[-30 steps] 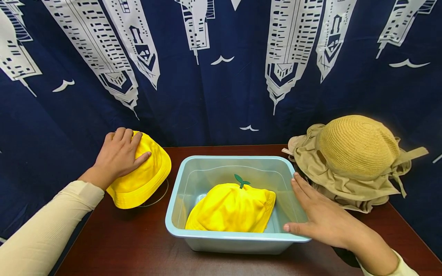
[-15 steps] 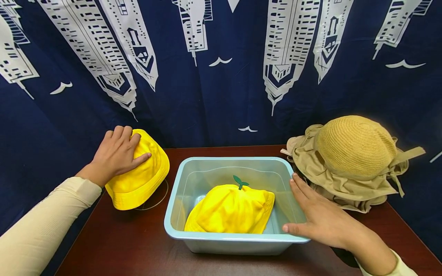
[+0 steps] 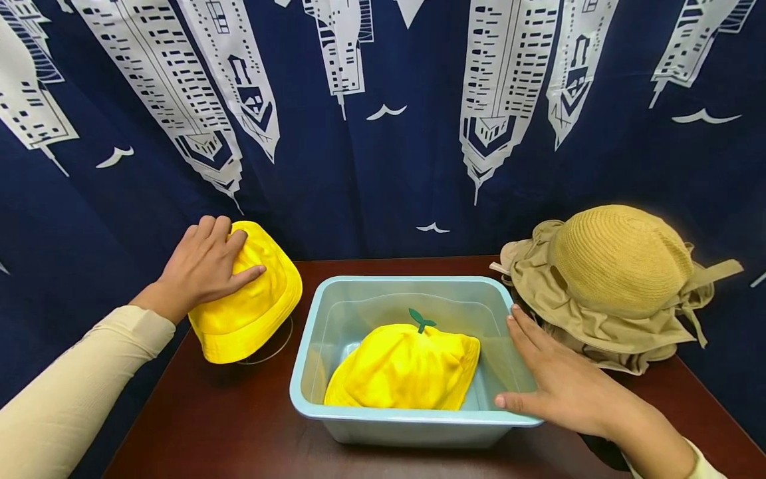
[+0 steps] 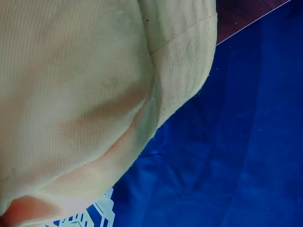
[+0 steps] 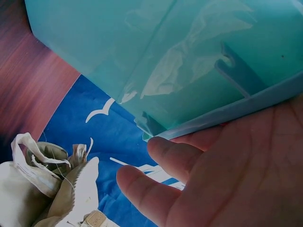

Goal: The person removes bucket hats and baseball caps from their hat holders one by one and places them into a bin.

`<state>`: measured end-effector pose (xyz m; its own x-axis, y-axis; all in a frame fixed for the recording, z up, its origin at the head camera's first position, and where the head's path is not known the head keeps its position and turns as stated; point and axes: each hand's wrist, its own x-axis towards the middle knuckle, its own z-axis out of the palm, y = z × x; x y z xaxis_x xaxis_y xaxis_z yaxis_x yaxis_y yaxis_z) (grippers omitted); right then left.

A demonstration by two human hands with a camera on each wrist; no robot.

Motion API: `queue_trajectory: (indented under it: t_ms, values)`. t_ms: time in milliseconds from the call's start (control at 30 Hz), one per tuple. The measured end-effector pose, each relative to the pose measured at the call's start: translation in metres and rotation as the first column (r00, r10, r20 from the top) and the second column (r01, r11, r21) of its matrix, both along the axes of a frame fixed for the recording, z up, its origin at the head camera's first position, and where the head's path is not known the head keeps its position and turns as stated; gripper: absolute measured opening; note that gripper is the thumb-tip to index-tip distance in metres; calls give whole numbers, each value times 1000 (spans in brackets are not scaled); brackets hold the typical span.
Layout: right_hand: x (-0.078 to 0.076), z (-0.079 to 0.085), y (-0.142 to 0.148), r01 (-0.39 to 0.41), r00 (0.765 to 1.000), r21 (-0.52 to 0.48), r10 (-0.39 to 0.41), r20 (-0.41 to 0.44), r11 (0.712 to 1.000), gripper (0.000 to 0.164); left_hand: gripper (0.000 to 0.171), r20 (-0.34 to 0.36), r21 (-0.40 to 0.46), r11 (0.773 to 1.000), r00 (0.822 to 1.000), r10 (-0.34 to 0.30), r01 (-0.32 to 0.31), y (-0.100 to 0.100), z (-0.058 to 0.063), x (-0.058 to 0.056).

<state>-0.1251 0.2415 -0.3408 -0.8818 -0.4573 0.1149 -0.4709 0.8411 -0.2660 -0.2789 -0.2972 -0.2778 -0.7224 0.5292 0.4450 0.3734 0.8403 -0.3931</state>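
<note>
Since the earlier frame, the left hand (image 3: 200,266) and the yellow hat (image 3: 257,303) have risen slightly. I read that grip as holding the hat's crown, a sound hold, since it looks light, soft and unbreakable. A second yellow hat (image 3: 403,369) lies in the blue bin (image 3: 413,416); the right hand (image 3: 568,386), straight-fingered, touches its right rim. Far right, a straw hat (image 3: 622,263) sits on the wooden table (image 3: 239,422), before navy cloth (image 3: 371,179).

No readable text, brand or number. Small tan tag (image 5: 96,219) on ruffle-brimmed straw sun hat (image 3: 622,266), seen in right wrist view: any lettering too small, blurred to make out.
</note>
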Motion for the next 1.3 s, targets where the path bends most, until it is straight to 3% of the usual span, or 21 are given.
queue_trajectory:
  t_ms: [167,500,667,1033,1300]
  values:
    - [-1,3,0,5,1000,-9,-5,-3,1000,108,61,-21,10,1000,1000,-9,9,0,5,-1]
    - [-2,2,-2,-5,1000,-11,5,-16,1000,108,59,-10,34,999,1000,-5,5,-6,3,2]
    - [-3,2,-2,-2,1000,-13,2,-15,1000,108,55,-12,61,998,1000,-16,17,-4,-5,-1]
    - [3,-4,0,-7,1000,-11,7,-9,1000,109,51,-67,125,991,997,-42,50,-9,-24,7]
    - [0,0,2,-10,999,5,11,-38,1000,111,53,-115,133,991,993,17,-2,1,-19,2]
